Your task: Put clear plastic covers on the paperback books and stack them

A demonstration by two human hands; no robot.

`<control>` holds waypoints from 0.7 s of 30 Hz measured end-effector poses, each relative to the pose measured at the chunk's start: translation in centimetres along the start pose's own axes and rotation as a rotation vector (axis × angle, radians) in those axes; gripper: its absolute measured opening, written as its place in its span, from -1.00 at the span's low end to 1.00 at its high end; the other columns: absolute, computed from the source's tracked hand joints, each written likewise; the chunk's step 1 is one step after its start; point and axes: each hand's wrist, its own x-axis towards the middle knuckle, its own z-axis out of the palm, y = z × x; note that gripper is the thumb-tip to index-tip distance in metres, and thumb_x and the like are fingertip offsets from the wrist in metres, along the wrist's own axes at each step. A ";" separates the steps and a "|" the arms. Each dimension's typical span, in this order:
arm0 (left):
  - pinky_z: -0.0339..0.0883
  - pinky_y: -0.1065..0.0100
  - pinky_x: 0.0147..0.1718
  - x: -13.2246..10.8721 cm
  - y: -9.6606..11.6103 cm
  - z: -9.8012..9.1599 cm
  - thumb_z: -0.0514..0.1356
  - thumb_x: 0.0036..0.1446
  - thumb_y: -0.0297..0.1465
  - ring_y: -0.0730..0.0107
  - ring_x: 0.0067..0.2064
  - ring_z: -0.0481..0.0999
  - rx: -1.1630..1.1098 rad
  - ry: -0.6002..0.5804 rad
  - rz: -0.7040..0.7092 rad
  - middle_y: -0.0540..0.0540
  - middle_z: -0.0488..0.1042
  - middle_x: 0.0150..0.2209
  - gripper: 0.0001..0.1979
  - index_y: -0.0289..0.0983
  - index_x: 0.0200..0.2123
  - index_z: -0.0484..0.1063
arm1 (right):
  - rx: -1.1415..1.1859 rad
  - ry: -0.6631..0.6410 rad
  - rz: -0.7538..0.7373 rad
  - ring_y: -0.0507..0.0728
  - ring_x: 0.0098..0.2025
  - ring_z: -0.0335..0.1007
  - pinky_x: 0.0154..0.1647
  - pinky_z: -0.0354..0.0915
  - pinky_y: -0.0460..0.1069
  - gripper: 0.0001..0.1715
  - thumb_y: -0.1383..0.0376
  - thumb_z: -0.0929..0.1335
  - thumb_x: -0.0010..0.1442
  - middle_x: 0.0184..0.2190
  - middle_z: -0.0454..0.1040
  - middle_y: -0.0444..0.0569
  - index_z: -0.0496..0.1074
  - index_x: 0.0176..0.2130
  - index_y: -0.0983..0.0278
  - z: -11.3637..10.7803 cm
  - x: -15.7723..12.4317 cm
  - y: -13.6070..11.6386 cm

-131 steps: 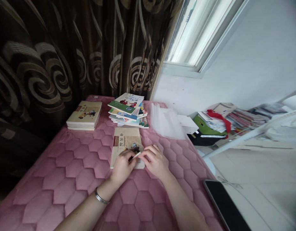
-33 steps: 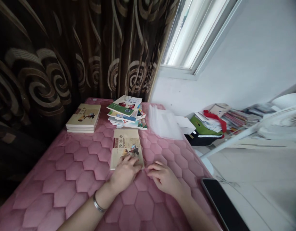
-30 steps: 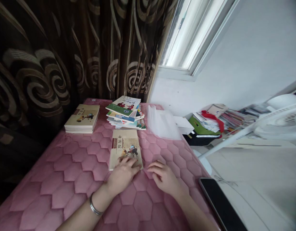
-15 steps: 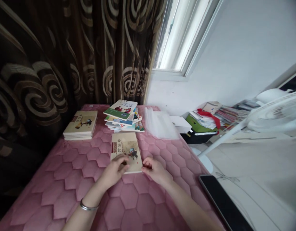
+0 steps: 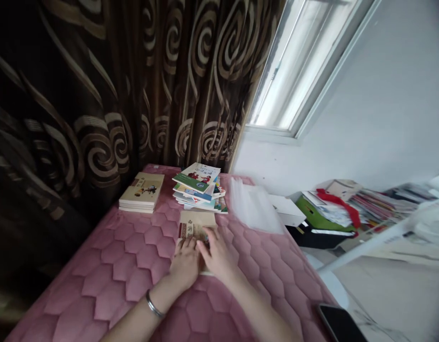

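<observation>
A beige paperback book [image 5: 202,218] lies flat on the pink padded surface, with Chinese characters down the left of its cover. My left hand [image 5: 186,263] rests on the lower left of the cover, its fingers laid flat and pointing away from me. On the right part of the same cover lies my right hand [image 5: 218,254], fingers stretched out, thumb close to the left fingers. Both hands hide the lower half of the book. A silver bracelet [image 5: 154,305] circles my left wrist.
Matching beige books [image 5: 141,192] are stacked at the left edge. Behind my book stands an uneven pile of colourful booklets [image 5: 198,185]. Clear plastic sleeves [image 5: 255,209] lie to its right. A phone-like black device [image 5: 342,323] sits at the right edge, near a white fan [image 5: 379,244].
My hands have moved from the book's lower edge and right side onto its cover, fingers now flatter. The view has shifted, so everything appears farther right and lower.
</observation>
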 end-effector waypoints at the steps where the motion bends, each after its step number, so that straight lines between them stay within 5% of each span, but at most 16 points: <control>1: -0.05 0.06 0.26 -0.1 -0.1 0.5 -0.09 0.19 -0.50 0.14 0.30 0.12 0.009 -0.002 -0.001 -0.27 0.24 0.24 -0.48 -0.37 0.22 0.21 | -0.049 -0.016 -0.045 0.22 0.25 0.13 0.22 0.12 0.13 -0.43 0.15 0.14 0.30 0.19 0.26 0.18 0.19 0.21 0.34 1.0 -0.2 -0.2; 5: -0.09 0.06 0.28 -0.9 -2.0 1.4 -0.07 0.21 -0.39 0.14 0.36 -0.08 0.020 -0.011 -0.020 -0.22 -0.02 0.35 -0.41 -0.36 0.31 0.01 | -0.231 -0.142 -0.080 0.27 0.37 -0.18 0.33 -0.15 0.26 -0.29 0.05 0.11 0.32 0.32 0.01 0.16 0.05 0.30 0.37 2.8 -1.9 1.1; 10: -0.19 -0.08 0.27 -1.3 -3.6 -0.1 -0.11 0.24 -0.35 0.13 0.37 -0.10 0.021 -0.057 -0.083 -0.20 -0.11 0.36 -0.43 -0.30 0.31 0.01 | -0.279 -0.272 -0.024 0.26 0.39 -0.38 0.32 -0.31 0.33 -0.27 0.03 0.06 0.33 0.37 -0.22 0.10 -0.04 0.33 0.35 0.8 -3.1 1.9; 13: -0.37 -0.22 0.24 0.5 -2.3 -1.0 -0.08 0.17 -0.46 0.05 0.36 -0.08 0.083 -0.087 -0.160 -0.24 0.04 0.33 -0.45 -0.33 0.25 0.17 | -0.286 -0.312 -0.002 0.33 0.37 -0.25 0.29 -0.31 0.38 -0.35 0.13 0.12 0.31 0.33 -0.03 0.22 0.14 0.26 0.42 0.2 -1.1 0.8; 16: -0.35 -0.07 0.28 3.5 -0.6 -0.9 -0.12 0.18 -0.50 0.13 0.35 -0.03 0.103 -0.042 -0.122 -0.24 0.11 0.31 -0.46 -0.37 0.23 0.19 | -0.261 -0.279 0.039 0.25 0.30 0.03 0.29 -0.06 0.19 -0.50 0.38 0.14 0.25 0.20 0.24 0.28 0.34 0.10 0.48 0.9 2.6 0.0; 18: -0.26 -0.04 0.28 5.3 -0.3 -0.2 -0.12 0.18 -0.47 0.12 0.36 -0.05 0.092 -0.062 -0.117 -0.27 0.05 0.32 -0.43 -0.41 0.27 0.10 | -0.211 -0.172 0.030 0.14 0.29 0.07 0.27 0.01 0.06 -0.48 0.45 0.10 0.24 0.21 0.24 0.23 0.30 0.13 0.48 1.8 4.8 0.3; 21: -0.27 -0.03 0.28 6.5 -1.3 1.3 -0.10 0.19 -0.43 0.11 0.37 -0.10 0.101 -0.029 -0.102 -0.27 -0.03 0.35 -0.42 -0.42 0.29 0.06 | -0.194 -0.088 0.036 0.16 0.33 -0.03 0.31 -0.06 0.14 -0.49 0.31 0.08 0.34 0.25 0.20 0.12 0.27 0.18 0.38 3.0 6.3 1.7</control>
